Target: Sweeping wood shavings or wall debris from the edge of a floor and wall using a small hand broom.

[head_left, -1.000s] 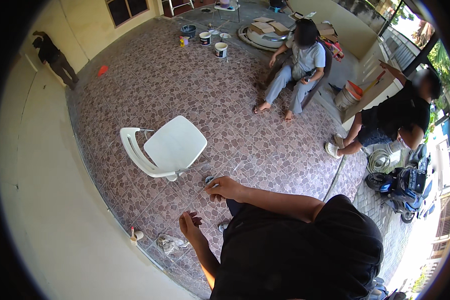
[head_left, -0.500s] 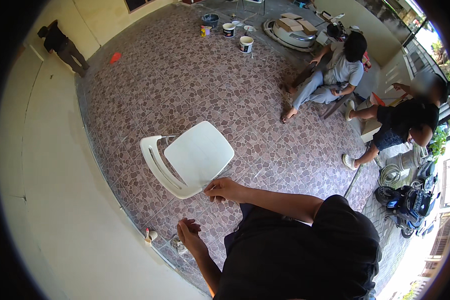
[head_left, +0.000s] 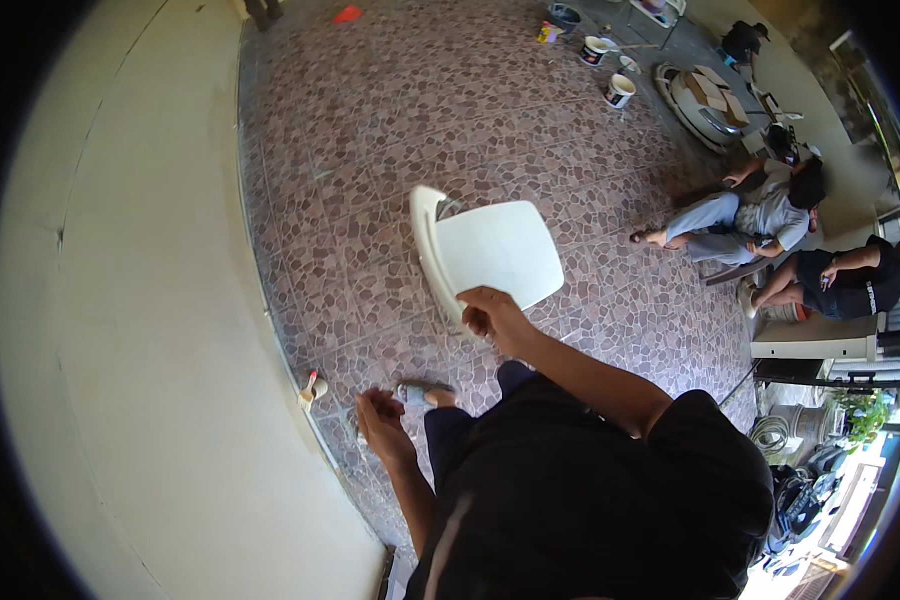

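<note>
A white chair with a rounded seat and a slim backrest stands on the patterned floor in front of me. My right hand overlaps the chair's near corner, by the lower end of the backrest. Its fingers are curled in; whether they touch the chair, or what they hold, I cannot make out. Lower and to the left, my left hand hangs with bent fingers drawn together, and its palm side is hidden. Between that hand and the wall a paintbrush with a red tip rests on the floor.
A pale wall runs along my left. Paint buckets, a dark pail and an orange-red item are farther off. At right, one person sits low and another in black; boxes lie behind them.
My view has turned left and shifted, so chair, buckets and people appear farther right. My right hand now overlaps the chair's corner. A foot of mine shows beside my left hand.
</note>
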Demonstrator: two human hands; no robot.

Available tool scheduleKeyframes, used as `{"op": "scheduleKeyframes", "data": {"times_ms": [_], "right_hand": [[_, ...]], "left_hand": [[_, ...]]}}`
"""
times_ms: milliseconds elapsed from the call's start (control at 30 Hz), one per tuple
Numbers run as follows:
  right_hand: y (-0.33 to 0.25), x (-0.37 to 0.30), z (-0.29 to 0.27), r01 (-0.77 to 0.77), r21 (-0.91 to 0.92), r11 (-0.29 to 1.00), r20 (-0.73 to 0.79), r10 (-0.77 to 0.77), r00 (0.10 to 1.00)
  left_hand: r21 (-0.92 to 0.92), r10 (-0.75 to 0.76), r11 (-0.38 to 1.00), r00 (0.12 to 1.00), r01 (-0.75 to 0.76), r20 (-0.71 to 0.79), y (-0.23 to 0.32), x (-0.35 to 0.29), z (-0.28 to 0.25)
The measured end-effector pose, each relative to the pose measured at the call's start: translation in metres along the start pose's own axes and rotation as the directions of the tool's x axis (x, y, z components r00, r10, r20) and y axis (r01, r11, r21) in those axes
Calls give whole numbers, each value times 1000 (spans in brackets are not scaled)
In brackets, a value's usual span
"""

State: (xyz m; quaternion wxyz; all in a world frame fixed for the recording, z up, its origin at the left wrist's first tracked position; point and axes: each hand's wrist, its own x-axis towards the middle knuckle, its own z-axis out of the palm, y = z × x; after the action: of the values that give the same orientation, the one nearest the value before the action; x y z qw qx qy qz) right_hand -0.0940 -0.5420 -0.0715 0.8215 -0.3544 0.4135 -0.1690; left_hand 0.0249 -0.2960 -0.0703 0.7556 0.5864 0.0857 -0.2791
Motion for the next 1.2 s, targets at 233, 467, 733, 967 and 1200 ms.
{"op": "scheduleKeyframes", "data": {"times_ms": [233,467,733,967,1200], "right_hand": [[19,17,86,-25,141,990,-117,42,992],[29,22,113,-25,252,967,-89,49,995],[27,46,119,26,243,970,-31,-19,999],[-12,94,144,102,178,979,-96,-86,992],[-88,173,158,329,-61,943,-109,-333,936]], "left_hand": [[-4,-17,1000,1000,17,-23,53,59,-76],[-81,-39,996,999,41,22,84,100,-110],[-158,-65,984,990,84,123,113,143,-92],[-159,-27,986,986,54,167,134,197,-53],[-53,-48,997,983,59,178,164,279,45]]}}
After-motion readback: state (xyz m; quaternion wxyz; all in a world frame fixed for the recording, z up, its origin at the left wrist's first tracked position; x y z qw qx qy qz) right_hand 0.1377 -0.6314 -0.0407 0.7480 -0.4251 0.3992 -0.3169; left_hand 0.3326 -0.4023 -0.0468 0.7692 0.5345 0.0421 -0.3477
